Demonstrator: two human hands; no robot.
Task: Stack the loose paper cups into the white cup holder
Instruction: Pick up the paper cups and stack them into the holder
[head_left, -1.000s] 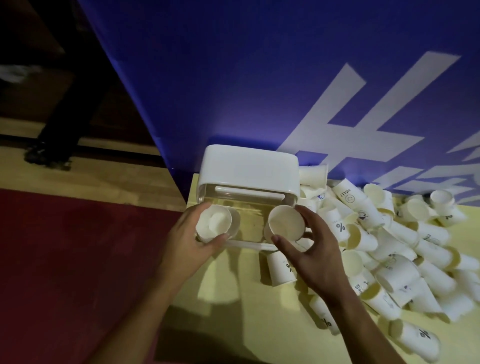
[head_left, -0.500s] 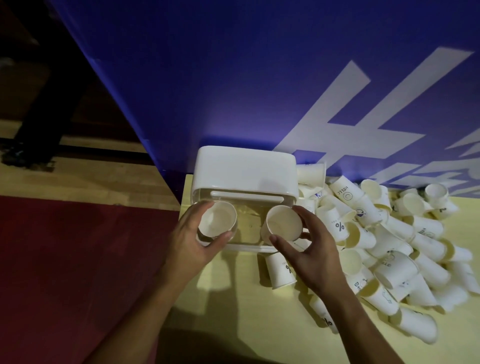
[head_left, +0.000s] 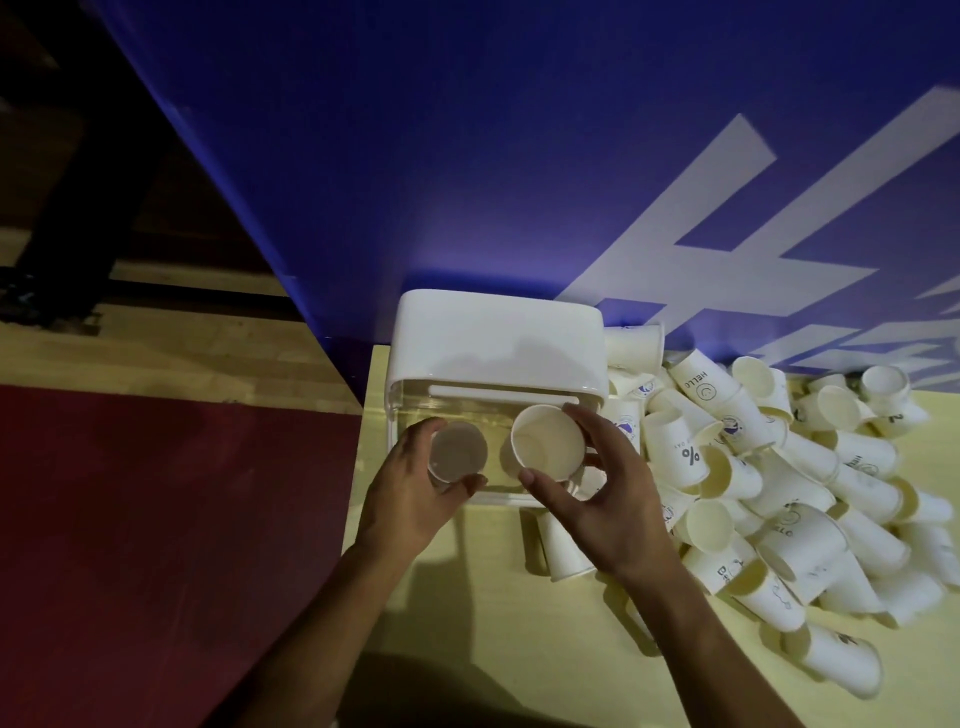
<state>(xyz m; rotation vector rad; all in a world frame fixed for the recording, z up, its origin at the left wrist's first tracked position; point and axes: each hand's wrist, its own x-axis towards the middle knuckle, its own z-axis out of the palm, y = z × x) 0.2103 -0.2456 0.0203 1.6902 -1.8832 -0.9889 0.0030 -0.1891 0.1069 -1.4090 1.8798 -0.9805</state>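
head cam, looking down at the desk.

cup holder (head_left: 496, 338): white, at the back left corner of the yellow table (head_left: 519, 634), back edge against the blue panel (head_left: 467, 156). solid white top, with a clear front section below it.

left hand (head_left: 415, 488): fingers curled round the left cup (head_left: 457, 451), thumb on the near side of the rim, other fingers wrapped on the far left side. firm grip, hand mostly closed. the cup is mouth up over the front left part of the holder. it looks dim and greyish; cannot tell if it is seated inside the clear section.

right hand (head_left: 608, 499): holds the right cup (head_left: 548, 441) by the rim, thumb on the near edge, index finger on the far right edge, the rest loosely spread below. wider span than the left hand. the cup is mouth up, tilted slightly toward the camera, over the front right part of the holder. the two cups are side by side, nearly touching.

pile of cups (head_left: 779, 493): loose white paper cups heaped on the table just right of the holder, mostly on their sides, some with printed marks ("hello", "%"). one single cup (head_left: 563, 545) lies on its side under the right wrist, near the holder's front edge.

left of the table: red mat (head_left: 156, 519), with wood floor (head_left: 156, 353) beyond it.
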